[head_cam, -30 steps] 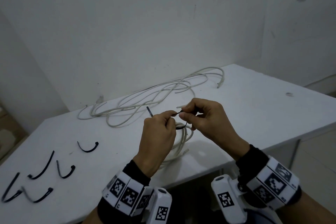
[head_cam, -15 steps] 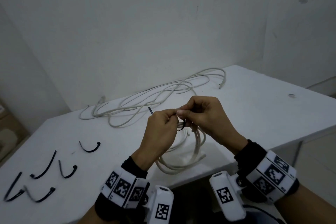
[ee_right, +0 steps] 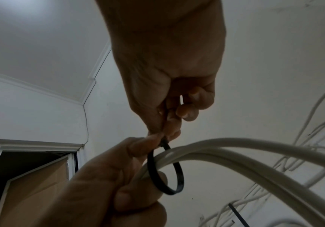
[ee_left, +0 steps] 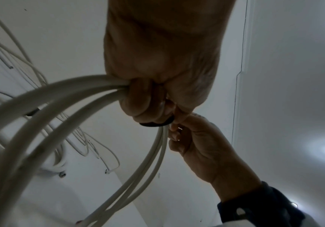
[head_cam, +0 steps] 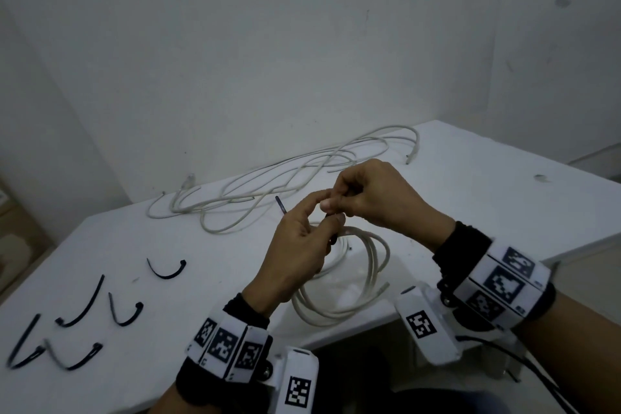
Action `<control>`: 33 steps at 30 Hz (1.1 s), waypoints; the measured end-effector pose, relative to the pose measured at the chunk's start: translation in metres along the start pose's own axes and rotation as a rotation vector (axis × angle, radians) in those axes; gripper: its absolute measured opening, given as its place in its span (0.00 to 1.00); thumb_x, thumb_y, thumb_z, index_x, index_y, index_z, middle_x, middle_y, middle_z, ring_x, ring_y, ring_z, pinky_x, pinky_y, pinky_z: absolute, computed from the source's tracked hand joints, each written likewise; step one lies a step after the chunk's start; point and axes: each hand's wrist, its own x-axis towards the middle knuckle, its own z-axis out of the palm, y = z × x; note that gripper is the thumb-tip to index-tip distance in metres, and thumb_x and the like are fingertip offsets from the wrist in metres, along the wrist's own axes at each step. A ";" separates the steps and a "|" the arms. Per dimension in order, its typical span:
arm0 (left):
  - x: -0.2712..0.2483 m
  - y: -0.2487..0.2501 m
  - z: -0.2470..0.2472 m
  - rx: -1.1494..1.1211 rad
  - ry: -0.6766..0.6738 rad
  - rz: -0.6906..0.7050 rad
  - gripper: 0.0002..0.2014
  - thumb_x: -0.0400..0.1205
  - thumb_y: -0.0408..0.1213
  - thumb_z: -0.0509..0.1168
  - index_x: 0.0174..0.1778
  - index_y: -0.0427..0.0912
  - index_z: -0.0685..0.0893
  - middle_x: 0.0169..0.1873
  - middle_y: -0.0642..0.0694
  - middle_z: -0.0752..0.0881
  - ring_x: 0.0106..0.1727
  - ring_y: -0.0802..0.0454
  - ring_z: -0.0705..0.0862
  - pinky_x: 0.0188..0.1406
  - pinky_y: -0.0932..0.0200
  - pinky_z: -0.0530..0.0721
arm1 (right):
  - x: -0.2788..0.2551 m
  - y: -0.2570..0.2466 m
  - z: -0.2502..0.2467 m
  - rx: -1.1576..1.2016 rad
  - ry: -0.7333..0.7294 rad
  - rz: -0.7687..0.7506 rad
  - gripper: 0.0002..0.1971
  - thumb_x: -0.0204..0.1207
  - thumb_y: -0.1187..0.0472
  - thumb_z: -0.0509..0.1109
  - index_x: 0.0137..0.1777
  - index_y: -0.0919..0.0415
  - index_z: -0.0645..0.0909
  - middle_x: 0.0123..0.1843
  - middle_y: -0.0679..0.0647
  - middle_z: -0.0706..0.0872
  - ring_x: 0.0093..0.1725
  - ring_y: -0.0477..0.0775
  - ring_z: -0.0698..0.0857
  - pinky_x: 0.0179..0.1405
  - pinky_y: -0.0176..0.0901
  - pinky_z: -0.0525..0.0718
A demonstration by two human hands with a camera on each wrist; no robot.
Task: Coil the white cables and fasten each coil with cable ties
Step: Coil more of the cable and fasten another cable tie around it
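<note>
The left hand [head_cam: 295, 255] is raised above the near edge of the white table [head_cam: 504, 198], its lower fingers curled round the gathered strands of the coiled white cable [head_cam: 349, 286], whose loops hang down below and to the right of that hand; a loose end of the coil sticks out toward the right wrist. A black cable tie [ee_right: 164, 172] forms an open loop round the bundled strands just where the left hand grips them, loose and not drawn snug against the cable. The left thumb and forefinger meet the right hand [head_cam: 376, 195] at the tie's head, and the right hand pinches the tie there between thumb and fingertips [ee_right: 187, 112], its other fingers curled in. The tie's free tail [head_cam: 281, 204] pokes up and away past the left hand's knuckles. To the left of the left hand, several spare black cable ties [head_cam: 87, 312] lie scattered and curved on the table, well apart from the coil. Beyond both hands, near the far edge by the wall, the loose white cables [head_cam: 268, 185] sprawl in long uncoiled loops.
</note>
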 end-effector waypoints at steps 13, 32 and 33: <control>-0.001 0.001 0.001 -0.118 -0.031 -0.134 0.07 0.85 0.36 0.60 0.41 0.43 0.76 0.19 0.48 0.61 0.18 0.54 0.55 0.17 0.66 0.57 | 0.035 -0.018 -0.032 -0.020 0.207 -0.058 0.13 0.71 0.51 0.77 0.32 0.56 0.81 0.25 0.44 0.83 0.23 0.44 0.83 0.28 0.34 0.81; 0.009 0.007 0.007 -0.095 -0.008 -0.241 0.07 0.85 0.34 0.52 0.49 0.43 0.75 0.20 0.49 0.64 0.18 0.55 0.58 0.16 0.67 0.57 | 0.014 -0.002 0.019 0.216 0.077 -0.078 0.13 0.76 0.63 0.72 0.31 0.53 0.77 0.31 0.53 0.85 0.34 0.55 0.86 0.39 0.46 0.84; 0.008 0.008 0.007 -0.103 -0.010 -0.244 0.05 0.85 0.34 0.52 0.47 0.41 0.73 0.21 0.49 0.64 0.18 0.55 0.57 0.16 0.67 0.57 | 0.015 -0.002 0.020 0.237 0.095 -0.051 0.12 0.76 0.64 0.71 0.31 0.56 0.77 0.31 0.53 0.85 0.32 0.53 0.86 0.38 0.44 0.84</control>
